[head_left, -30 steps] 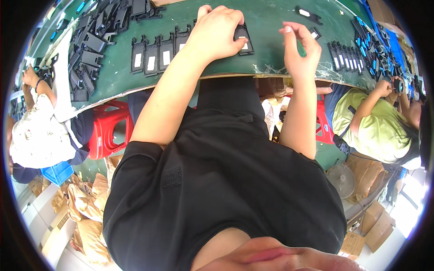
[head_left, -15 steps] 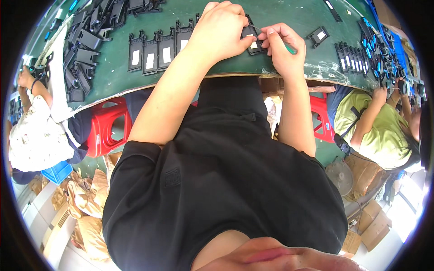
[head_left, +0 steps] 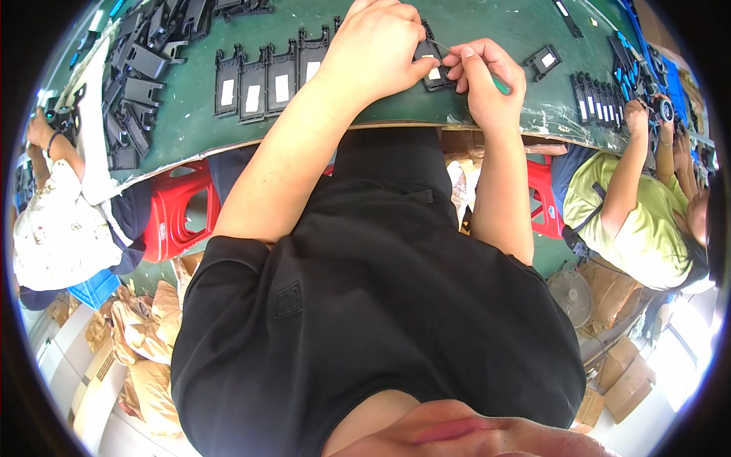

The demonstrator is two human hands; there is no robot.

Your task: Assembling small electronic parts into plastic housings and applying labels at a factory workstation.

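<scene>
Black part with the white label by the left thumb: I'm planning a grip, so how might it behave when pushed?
The black part has straight, crisp edges like moulded plastic, so it's probably stiff. Its flat shape on the green table suggests sliding rather than rolling. Looking thin, it's likely light.

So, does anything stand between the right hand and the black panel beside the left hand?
Nothing visible blocks the right hand: it is close to the labelled black panel, and its green-handled thin tool points there. The left hand covers part of the panel's other side.
</scene>
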